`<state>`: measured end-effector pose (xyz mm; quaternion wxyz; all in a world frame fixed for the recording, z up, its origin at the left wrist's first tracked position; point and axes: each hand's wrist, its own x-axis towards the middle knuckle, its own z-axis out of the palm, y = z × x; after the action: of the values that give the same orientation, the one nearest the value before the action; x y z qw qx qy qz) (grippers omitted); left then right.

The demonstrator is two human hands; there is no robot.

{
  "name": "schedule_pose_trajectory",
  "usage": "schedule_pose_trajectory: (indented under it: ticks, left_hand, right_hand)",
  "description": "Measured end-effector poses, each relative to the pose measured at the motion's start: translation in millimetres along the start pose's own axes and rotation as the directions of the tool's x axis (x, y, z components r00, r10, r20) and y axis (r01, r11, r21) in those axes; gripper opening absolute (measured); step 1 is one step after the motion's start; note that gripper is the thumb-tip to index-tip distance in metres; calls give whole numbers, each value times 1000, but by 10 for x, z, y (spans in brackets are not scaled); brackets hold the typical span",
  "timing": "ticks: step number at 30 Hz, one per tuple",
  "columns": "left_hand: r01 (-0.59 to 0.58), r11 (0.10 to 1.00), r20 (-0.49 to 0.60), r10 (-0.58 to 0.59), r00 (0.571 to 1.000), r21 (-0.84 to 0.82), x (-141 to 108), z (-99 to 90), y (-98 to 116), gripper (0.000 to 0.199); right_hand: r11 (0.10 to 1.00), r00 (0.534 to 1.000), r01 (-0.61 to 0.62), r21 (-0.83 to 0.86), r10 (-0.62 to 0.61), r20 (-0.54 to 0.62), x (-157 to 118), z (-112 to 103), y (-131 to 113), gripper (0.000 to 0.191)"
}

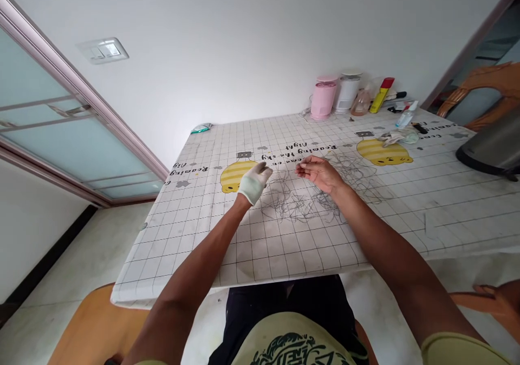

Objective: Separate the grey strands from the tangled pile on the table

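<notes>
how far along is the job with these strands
Done: nothing visibly finished. In hand: the gloved left hand and bare right hand hover above the cloth; anything between their fingers is too small to tell. Left: apparently the strands, lying loose and tangled on the cloth.

A person's white-gloved left hand [253, 183] and bare right hand [319, 174] hovered, apart from each other, above a table covered in a checked tablecloth [195, 246] printed with yellow balloon figures. Loose tangles of dark, hair-like strands [298, 207] lay below and between the hands, spreading to the right. Beyond the right hand, near the wall, stood a pink cylindrical device [324, 98], a white one [348, 92] and a yellow can with a red cap [382, 95]. A metal kettle [493, 143] sat farther right.
</notes>
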<state>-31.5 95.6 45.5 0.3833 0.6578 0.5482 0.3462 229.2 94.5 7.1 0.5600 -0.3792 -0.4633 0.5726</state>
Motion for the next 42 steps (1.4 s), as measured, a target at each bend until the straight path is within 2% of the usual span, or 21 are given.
schedule_pose_trajectory:
  ticks: [3,6,11,14,16,19,24,28,30,32,36,39,42]
  left_hand:
    - [9,974,74,8,997,-226,61,164,64,49]
    - [35,928,120,10,993,-372,113,268,43,38]
    - [86,928,131,-40,991,-363,233,283,122,28]
    - [152,931,156,-105,982,-332,345,269,249,20]
    - [198,916,178,-142,974,-350,418,298,304,16]
    - [245,870,211,-168,963,-427,479,393,303,13]
    - [329,763,270,-209,940,-557,419,481,224,10]
    - [378,732,322,-225,920,-567,361,397,210,15]
    - [394,727,352,-221,910,-562,352,342,193,16]
    - [386,722,379,-183,907,-574,342,295,154,16]
    - [296,693,386,-28,922,-658,286,237,21,20]
    - [253,660,373,45,927,-708,219,210,-84,27]
    - [205,630,331,88,939,-749,170,176,-154,35]
  right_hand:
    - [999,1000,-22,25,22,15,-22,35,62,33]
    - [999,999,-38,19,38,26,-34,43,117,33]
    - [994,999,-32,-100,32,-5,-22,40,184,34]
    - [965,1000,-8,-262,1,-25,-40,101,206,31]
    - [903,1000,20,-430,-20,4,-75,180,222,33]
    - [761,998,62,-646,-59,26,-125,314,261,34]
    - [715,994,51,-697,-105,-36,-141,390,313,27]
    - [545,964,120,-830,-265,-35,-158,349,282,29]
    - [497,948,137,-857,-316,-32,-176,337,257,34]
    - [538,950,124,-834,-308,-58,-196,334,237,38]
    - [639,960,40,-768,-237,-148,-223,330,221,42]
    - [651,954,5,-759,-230,-191,-226,316,210,38]
    - [617,948,-9,-787,-245,-203,-222,293,192,35]
